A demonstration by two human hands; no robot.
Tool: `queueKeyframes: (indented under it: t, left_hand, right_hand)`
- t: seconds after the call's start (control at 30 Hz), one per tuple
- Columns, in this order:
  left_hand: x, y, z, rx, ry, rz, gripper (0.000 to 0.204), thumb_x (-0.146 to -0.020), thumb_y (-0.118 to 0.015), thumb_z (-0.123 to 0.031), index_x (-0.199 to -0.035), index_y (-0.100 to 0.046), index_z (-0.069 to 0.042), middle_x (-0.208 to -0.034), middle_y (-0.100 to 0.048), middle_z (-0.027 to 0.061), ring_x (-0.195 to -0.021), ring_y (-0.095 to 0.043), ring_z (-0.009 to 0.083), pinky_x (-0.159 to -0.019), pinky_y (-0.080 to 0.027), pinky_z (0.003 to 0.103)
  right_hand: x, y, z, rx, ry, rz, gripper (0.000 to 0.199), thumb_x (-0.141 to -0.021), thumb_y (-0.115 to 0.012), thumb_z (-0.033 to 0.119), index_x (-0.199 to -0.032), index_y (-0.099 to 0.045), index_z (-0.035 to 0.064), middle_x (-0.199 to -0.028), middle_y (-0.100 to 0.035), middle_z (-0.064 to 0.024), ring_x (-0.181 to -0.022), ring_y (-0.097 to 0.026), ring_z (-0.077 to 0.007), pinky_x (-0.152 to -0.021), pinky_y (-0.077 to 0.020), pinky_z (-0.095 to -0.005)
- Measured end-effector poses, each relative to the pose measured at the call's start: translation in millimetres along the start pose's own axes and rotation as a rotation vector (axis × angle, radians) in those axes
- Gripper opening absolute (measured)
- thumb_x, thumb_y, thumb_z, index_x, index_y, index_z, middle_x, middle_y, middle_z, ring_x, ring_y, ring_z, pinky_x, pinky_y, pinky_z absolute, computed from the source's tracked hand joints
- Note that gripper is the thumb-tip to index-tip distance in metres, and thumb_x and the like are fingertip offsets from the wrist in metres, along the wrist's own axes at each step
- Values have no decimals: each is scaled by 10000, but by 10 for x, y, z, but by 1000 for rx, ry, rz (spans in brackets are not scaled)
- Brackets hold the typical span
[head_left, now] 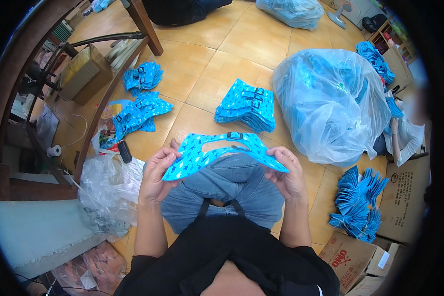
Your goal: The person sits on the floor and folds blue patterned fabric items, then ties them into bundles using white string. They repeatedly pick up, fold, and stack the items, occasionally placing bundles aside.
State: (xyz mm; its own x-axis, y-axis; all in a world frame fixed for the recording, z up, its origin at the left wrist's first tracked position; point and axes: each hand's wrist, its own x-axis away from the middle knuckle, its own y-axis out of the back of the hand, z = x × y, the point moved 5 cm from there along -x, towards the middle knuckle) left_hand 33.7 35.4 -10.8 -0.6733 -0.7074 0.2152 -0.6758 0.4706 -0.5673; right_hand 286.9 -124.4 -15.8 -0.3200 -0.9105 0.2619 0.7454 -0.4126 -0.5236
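Note:
A bright blue fabric piece (193, 154) with a darker blue and white print is stretched between my hands above my lap. It has a long curved opening, flared ends and a black buckle (235, 135) at its far edge. My left hand (158, 171) pinches the left end between thumb and fingers. At the other end, my right hand (288, 171) grips the lower right corner, its fingers partly hidden. Just beyond, a stack of like blue pieces (245, 109) with black buckles lies on the floor.
Two more blue piles (142, 114) lie left, near a wooden frame (147, 24). A large clear plastic bag (325, 106) of blue pieces stands right, with a person (412, 130) beyond it. Blue bundles (357, 202) and cardboard boxes (348, 259) are near right; crumpled plastic (103, 190) lies left.

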Motion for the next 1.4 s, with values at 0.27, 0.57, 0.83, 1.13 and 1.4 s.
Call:
queueKeyframes:
  t: [0.27,0.57,0.83,1.13,1.4]
  left_hand:
    - [13,-31,32,111,-3,-39,266,-966,-520,-256,-928,-598,-5,-782,-674,156,-603,-687,192,-444,-523,200]
    - [-19,27,0,-55,-124,-89,133,-937,-556,-116,-1001,-601,-8,-970,-643,71,-892,-635,132,-819,-497,242]
    - [49,-229,-112,-1017,-549,-244,212,-850,-639,-61,-1052,-617,-4,-1130,-599,129,-1043,-577,243,-962,-423,358]
    - [121,-907,300,-1152,-620,-75,384,-845,-676,-154,-1176,-601,25,-1236,-580,191,-1106,-591,325,-939,-464,369]
    - [32,-604,364,-442,-217,-58,459,-1017,-405,-324,-1148,-582,79,-1093,-649,169,-978,-643,200,-850,-512,294]
  right_hand:
    - [24,-41,18,-100,24,19,289,-987,-483,304,-989,-588,35,-856,-699,-167,-686,-692,-176,-494,-490,-217]
    - [45,-186,48,-19,108,69,542,-904,-586,119,-1388,-364,21,-818,-672,-48,-692,-616,-75,-602,-455,-178]
    - [71,-364,-152,22,-98,78,499,-897,-594,73,-1356,-410,7,-1013,-643,-61,-910,-602,-91,-803,-492,-255]
    - [63,-579,-366,92,71,133,410,-970,-534,155,-1344,-440,15,-1241,-565,-58,-1087,-544,-99,-926,-445,-264]
    - [117,-689,-483,-65,31,230,424,-976,-517,161,-1362,-426,12,-1273,-540,-65,-1147,-525,-141,-967,-423,-310]
